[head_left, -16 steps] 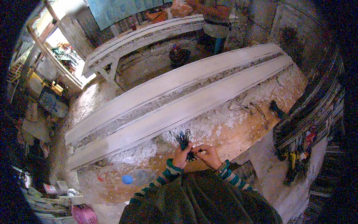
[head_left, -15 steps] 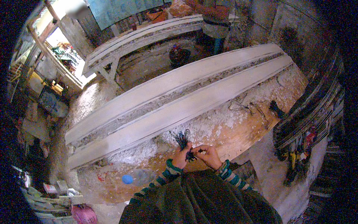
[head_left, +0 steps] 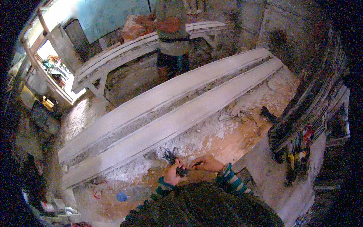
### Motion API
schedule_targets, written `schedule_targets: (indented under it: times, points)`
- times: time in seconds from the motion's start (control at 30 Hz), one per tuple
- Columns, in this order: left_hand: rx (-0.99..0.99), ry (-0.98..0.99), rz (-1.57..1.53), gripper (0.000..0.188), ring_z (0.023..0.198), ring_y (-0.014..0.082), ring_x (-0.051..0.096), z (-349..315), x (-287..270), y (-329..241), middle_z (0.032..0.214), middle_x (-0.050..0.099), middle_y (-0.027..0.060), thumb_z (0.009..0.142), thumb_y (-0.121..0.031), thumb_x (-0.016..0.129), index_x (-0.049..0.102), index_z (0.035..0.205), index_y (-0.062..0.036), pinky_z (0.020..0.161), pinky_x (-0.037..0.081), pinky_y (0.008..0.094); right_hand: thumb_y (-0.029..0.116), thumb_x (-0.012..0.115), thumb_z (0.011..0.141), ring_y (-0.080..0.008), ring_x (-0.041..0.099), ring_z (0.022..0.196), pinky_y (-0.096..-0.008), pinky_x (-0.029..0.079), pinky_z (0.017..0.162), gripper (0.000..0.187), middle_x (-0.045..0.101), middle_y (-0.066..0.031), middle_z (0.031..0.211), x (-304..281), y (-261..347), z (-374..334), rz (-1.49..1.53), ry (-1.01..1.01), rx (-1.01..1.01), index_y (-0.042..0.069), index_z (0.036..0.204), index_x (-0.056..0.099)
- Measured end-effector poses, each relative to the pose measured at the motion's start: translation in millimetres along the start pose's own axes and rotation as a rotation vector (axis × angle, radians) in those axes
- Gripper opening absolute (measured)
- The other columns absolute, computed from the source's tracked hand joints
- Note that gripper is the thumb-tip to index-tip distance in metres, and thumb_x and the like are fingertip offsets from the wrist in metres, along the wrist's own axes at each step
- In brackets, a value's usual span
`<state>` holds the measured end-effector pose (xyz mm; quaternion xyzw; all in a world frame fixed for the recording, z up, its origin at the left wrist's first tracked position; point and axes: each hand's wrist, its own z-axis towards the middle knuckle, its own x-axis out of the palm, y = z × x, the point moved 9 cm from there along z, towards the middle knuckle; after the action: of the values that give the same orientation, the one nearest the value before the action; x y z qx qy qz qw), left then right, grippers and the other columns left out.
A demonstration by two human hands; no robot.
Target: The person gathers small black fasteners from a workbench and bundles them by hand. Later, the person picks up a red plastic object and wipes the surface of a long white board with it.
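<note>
My left hand [head_left: 172, 175] is wrapped around the middle of a bundle of dark strands [head_left: 182, 172] above the table's near edge; the ends splay out far and near of my fist. My right hand [head_left: 210, 165] is just to the right, apart from it, fingers curled; I cannot tell whether they pinch a strand. The bundle should be light, springy and prone to tangling, best gripped mid-length. Beyond, smooth, pale, long strips [head_left: 181, 119] lie on the table [head_left: 236, 142], its brown wood crusted with flaky white residue.
</note>
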<state>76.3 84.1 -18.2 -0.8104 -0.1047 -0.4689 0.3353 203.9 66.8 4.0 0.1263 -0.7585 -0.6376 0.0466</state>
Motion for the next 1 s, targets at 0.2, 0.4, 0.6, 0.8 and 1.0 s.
schedule_targets:
  times: [0.2, 0.4, 0.6, 0.8, 1.0]
  points:
    - [0.044, -0.043, 0.040, 0.019, 0.067, 0.0119, 0.044, -2.3, -14.4, -8.4, 0.071, 0.041, -0.0033, 0.089, -0.033, 0.054, 0.048, 0.093, -0.0146, 0.073, 0.046, 0.0367, 0.012, 0.057, 0.078, -0.0275, 0.059, 0.094, -0.0350, 0.050, 0.078, 0.029, 0.058, -0.0119, 0.110, -206.0, -31.9, -8.3, -0.578, -0.754, 0.159, 0.013, 0.107, 0.060]
    - [-0.043, -0.084, 0.145, 0.011, 0.064, 0.0111, 0.048, -1.3, -25.0, -5.2, 0.069, 0.045, -0.0027, 0.086, -0.018, 0.059, 0.049, 0.087, -0.0151, 0.068, 0.048, 0.0341, 0.014, 0.058, 0.079, -0.0362, 0.055, 0.098, -0.0450, 0.047, 0.083, 0.047, 0.053, -0.0165, 0.111, -298.9, -43.3, -9.7, -1.125, -1.086, 0.253, 0.020, 0.124, 0.047]
    - [0.004, -0.071, 0.114, 0.009, 0.064, 0.0118, 0.049, 6.3, -28.4, -5.1, 0.070, 0.046, -0.0017, 0.088, -0.016, 0.057, 0.048, 0.089, -0.0129, 0.067, 0.049, 0.0343, 0.016, 0.063, 0.075, -0.0353, 0.057, 0.094, -0.0460, 0.048, 0.080, 0.051, 0.057, -0.0162, 0.100, -313.3, -65.5, 19.7, -1.120, -0.860, 0.456, 0.019, 0.124, 0.047]
    - [0.027, -0.064, 0.107, 0.010, 0.065, 0.0123, 0.050, 8.7, -37.1, -3.3, 0.070, 0.046, -0.0014, 0.088, -0.016, 0.057, 0.048, 0.092, -0.0120, 0.068, 0.049, 0.0353, 0.016, 0.061, 0.075, -0.0338, 0.058, 0.091, -0.0436, 0.049, 0.077, 0.030, 0.060, -0.0163, 0.095, -308.3, -58.4, 18.8, -1.050, -0.804, 0.514, 0.013, 0.105, 0.060]
    - [-0.046, -0.082, 0.120, 0.012, 0.064, 0.0122, 0.050, 6.0, -37.8, 1.0, 0.070, 0.047, -0.0016, 0.087, -0.018, 0.058, 0.049, 0.091, -0.0129, 0.066, 0.049, 0.0356, 0.014, 0.059, 0.075, -0.0347, 0.060, 0.082, -0.0442, 0.049, 0.073, 0.016, 0.063, -0.0145, 0.084, -307.1, -58.9, 3.4, -1.039, -0.918, 0.357, 0.009, 0.089, 0.063]
